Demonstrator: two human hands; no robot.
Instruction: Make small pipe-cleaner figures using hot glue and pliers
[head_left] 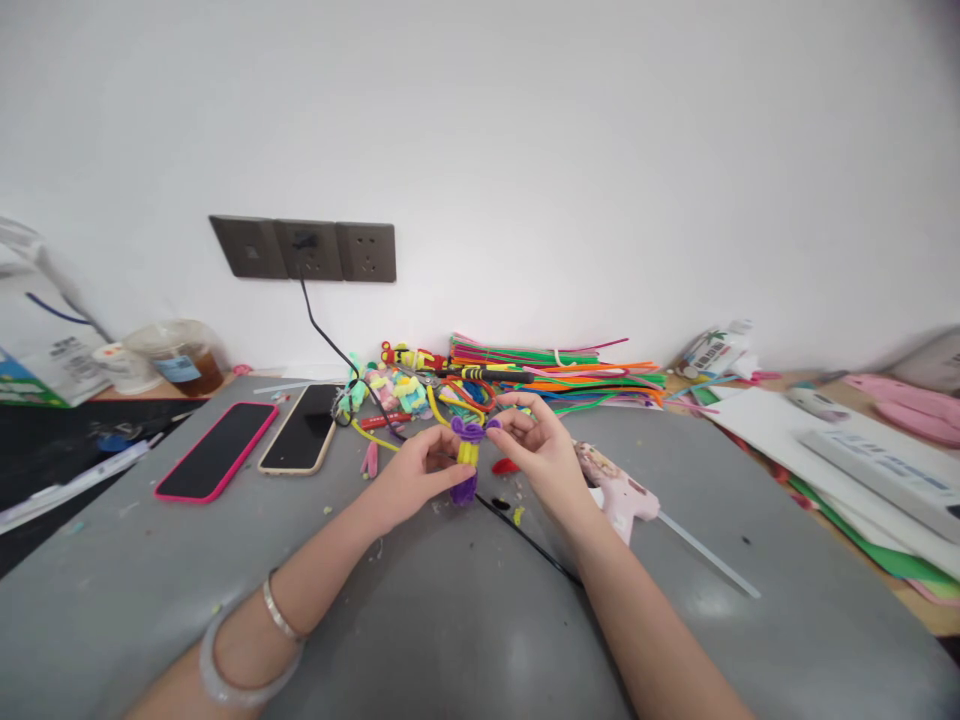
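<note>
The left hand [425, 472] and the right hand [536, 445] meet over the middle of the grey surface [450, 620], with a purple-and-yellow pipe-cleaner piece [467, 455] upright between them. The left grip is clamped on the side of this piece, the thumb lying across its yellow middle. The right thumb touches a purple loop at the top while the index finger arches above; whether the right grip is pinched tight cannot be told. A silver bracelet [279, 606] and a pale bangle [213, 672] circle the left wrist.

Just beyond the hands lies a bundle of colored pipe cleaners [562, 378], a black-handled tool [517, 377] resting across it. Small pastel fuzzy pieces [401, 390] are heaped at its left. Farther left, a phone in a pink case [217, 452] lies beside a phone in a beige case [301, 430]; a cup of brown drink [187, 365] stands behind them. To the right of the right hand rests a pink glue gun [621, 495], a translucent glue stick [709, 552] projecting from its rear. A black cord [536, 547] crosses the surface below the right hand. A dark socket panel [302, 249] is set in the white wall [525, 150].
</note>
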